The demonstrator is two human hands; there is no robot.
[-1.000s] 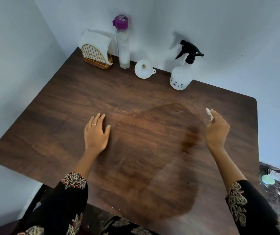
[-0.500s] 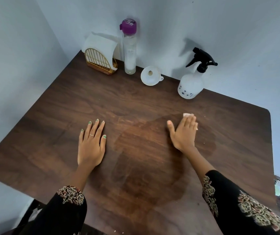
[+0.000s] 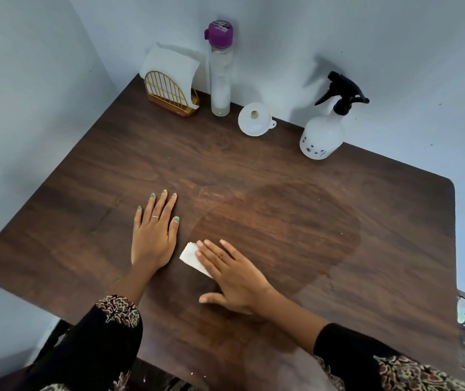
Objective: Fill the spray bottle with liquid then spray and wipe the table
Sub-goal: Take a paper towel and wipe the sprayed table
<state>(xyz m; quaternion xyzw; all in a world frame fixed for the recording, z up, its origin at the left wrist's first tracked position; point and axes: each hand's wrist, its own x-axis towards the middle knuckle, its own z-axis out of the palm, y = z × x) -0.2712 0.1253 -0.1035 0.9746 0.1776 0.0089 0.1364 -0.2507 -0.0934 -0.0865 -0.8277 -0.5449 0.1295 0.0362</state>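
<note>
Since before, right hand [image 3: 234,275] swept tissue [image 3: 193,256] leftward, flat grip seemingly pressing it, left hand [image 3: 153,235] splayed.

Table [image 3: 90,193]: dark brown wood grain, with a darker wet patch [image 3: 282,235] right of centre. Spray bottle [image 3: 321,136] at the far edge: white, small dark markings, black trigger head. Tall bottle [image 3: 220,77]: clear, purple cap. Funnel [image 3: 255,124]: white. Napkin holder [image 3: 169,91] in the far left corner: gold wire. Tissue [image 3: 190,256]: white. Sleeves [image 3: 98,342]: black, floral cuffs. Left hand [image 3: 153,235]: green nails.
</note>
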